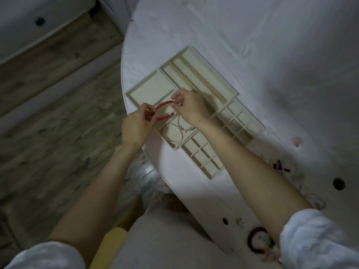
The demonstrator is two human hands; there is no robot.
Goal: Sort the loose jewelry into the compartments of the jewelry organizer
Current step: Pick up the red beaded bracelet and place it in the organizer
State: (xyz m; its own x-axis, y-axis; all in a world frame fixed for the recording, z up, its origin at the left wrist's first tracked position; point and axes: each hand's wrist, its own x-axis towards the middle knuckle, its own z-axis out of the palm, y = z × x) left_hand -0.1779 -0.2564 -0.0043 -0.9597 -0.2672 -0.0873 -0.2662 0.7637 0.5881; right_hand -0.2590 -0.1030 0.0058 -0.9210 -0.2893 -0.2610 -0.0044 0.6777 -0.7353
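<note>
A red bead bracelet (164, 105) is stretched between both hands above the cream jewelry organizer (196, 74). My left hand (137, 126) pinches its left side and my right hand (189, 106) pinches its right end. Just below, a pearl bracelet (173, 133) and a thin chain (187, 128) lie in a square compartment of the organizer. Loose jewelry stays on the white table: a dark red bead bracelet (256, 239) near my right sleeve, a pink piece (297, 141), and a tangle of small items (279, 165) at the right.
The organizer sits near the left edge of the round white table (252, 35); beyond that edge is wooden floor (58, 113). A yellow seat edge (110, 243) shows below between my arms. Small grid compartments (206, 158) lie close to my right forearm.
</note>
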